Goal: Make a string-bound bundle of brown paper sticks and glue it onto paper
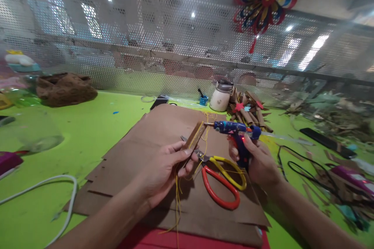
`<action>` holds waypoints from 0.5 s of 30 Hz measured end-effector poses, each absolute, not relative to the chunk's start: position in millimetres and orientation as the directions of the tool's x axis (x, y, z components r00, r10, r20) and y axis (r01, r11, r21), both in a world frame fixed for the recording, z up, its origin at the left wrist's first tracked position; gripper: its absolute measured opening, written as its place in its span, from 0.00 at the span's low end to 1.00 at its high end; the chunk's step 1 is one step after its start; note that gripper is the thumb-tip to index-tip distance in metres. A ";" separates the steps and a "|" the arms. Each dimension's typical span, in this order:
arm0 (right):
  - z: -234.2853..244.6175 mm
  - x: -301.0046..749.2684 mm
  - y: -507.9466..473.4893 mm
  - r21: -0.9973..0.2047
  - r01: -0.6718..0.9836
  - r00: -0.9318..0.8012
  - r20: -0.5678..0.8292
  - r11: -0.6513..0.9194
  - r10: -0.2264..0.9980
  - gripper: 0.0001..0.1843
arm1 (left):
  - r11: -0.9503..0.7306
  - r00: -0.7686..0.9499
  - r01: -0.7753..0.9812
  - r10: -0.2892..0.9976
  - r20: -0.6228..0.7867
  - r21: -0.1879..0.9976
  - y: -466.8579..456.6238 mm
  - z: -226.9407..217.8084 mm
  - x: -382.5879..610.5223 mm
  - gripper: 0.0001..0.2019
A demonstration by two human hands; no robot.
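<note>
L hand pinching brown strip, R hand wrapped round glue gun.
Strip btwn hands, long axis slanting away & to R; gun crosswise, nozzle pointing L at strip's far end, contact unclear. Scissors just below, on brown sheets atop green counter.
</note>
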State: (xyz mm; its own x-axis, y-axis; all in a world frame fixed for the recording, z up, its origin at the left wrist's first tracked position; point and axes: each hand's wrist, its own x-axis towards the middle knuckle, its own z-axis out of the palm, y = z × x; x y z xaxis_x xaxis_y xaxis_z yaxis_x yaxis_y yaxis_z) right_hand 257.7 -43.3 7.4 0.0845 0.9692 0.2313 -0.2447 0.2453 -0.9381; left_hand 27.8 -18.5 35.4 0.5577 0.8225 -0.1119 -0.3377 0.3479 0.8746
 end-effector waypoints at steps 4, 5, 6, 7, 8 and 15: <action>6.3 259.2 -41.7 -0.940 -0.238 0.073 0.233 0.244 0.970 0.15 | 0.356 0.569 -0.324 0.814 -0.120 0.877 -18.6 35.2 28.4 0.05; 5.3 259.6 -41.7 -0.942 -0.234 0.068 0.232 0.242 0.970 0.15 | 0.356 0.570 -0.322 0.813 -0.121 0.877 -18.6 35.7 28.5 0.05; 4.3 260.1 -41.9 -0.945 -0.227 0.060 0.228 0.235 0.972 0.15 | 0.355 0.571 -0.324 0.812 -0.118 0.877 -18.7 36.4 28.5 0.05; 3.2 260.4 -42.3 -0.950 -0.218 0.047 0.219 0.225 0.974 0.15 | 0.352 0.570 -0.329 0.814 -0.112 0.876 -18.7 37.3 28.6 0.05; 2.2 260.7 -42.8 -0.954 -0.209 0.032 0.212 0.214 0.977 0.15 | 0.350 0.571 -0.334 0.814 -0.108 0.875 -18.7 38.1 28.5 0.04; 0.2 256.4 -47.1 -0.967 -0.159 -0.022 0.207 0.201 0.978 0.18 | 0.374 0.571 -0.347 0.812 -0.123 0.860 -18.9 42.7 27.1 0.04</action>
